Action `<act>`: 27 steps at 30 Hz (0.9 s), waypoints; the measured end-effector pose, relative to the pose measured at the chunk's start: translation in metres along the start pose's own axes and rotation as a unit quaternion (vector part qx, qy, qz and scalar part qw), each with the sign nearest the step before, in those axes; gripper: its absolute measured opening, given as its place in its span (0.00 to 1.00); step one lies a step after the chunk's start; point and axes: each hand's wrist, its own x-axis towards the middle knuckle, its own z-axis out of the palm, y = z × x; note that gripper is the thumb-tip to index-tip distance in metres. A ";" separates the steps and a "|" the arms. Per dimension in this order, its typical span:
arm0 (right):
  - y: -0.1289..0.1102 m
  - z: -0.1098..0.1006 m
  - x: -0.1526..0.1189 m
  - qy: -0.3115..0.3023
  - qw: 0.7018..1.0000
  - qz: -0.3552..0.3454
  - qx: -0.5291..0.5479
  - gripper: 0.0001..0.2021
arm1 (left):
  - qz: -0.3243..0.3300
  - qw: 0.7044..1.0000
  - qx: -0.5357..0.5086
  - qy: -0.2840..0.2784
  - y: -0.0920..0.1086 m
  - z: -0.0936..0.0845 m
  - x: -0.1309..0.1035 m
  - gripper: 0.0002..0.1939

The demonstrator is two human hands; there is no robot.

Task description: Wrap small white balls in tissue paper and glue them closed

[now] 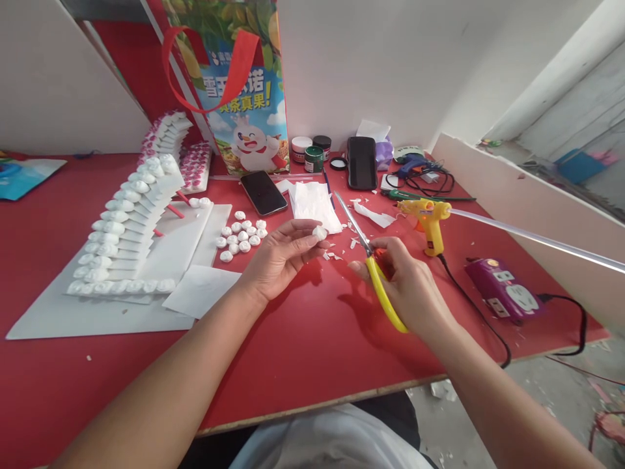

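Observation:
A small white paper rosette [319, 233] is pinched between the thumb and fingers of my left hand [288, 251]. My right hand [405, 280] grips scissors [383, 296] with yellow handles, their blades pointing away from me and looking closed. Left of my left hand lies a cluster of similar white rosettes [244, 238] on the red table. Just beyond it sits a stack of white paper sheets [312, 200], with small paper scraps [353, 243] strewn near the scissors. Farther left, a curved white model [131, 228] edged with rosettes stands on a white board [97, 322].
A yellow glue gun [430, 221] with a long clear stick stands at right, its cord trailing past a purple power socket [508, 290]. Behind are a phone [264, 193], paint jars [313, 158], a black case [362, 163] and a printed bag [249, 104]. The table's front edge [332, 394] is near.

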 end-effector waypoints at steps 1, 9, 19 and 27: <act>0.001 -0.002 0.001 0.004 1.000 0.002 -0.013 0.25 | 0.001 1.000 0.000 -0.001 0.000 -0.001 0.000 0.14; -0.001 -0.010 -0.002 -0.014 0.999 -0.044 -0.020 0.30 | -0.015 1.000 -0.020 -0.006 0.000 -0.003 0.002 0.15; 0.010 -0.006 0.010 -0.018 0.976 0.020 -0.215 0.27 | -0.008 0.995 -0.057 -0.081 0.003 -0.003 0.002 0.11; 0.001 -0.006 0.025 -0.090 0.923 0.068 -0.368 0.15 | -0.020 0.996 -0.052 -0.072 0.004 0.001 0.000 0.13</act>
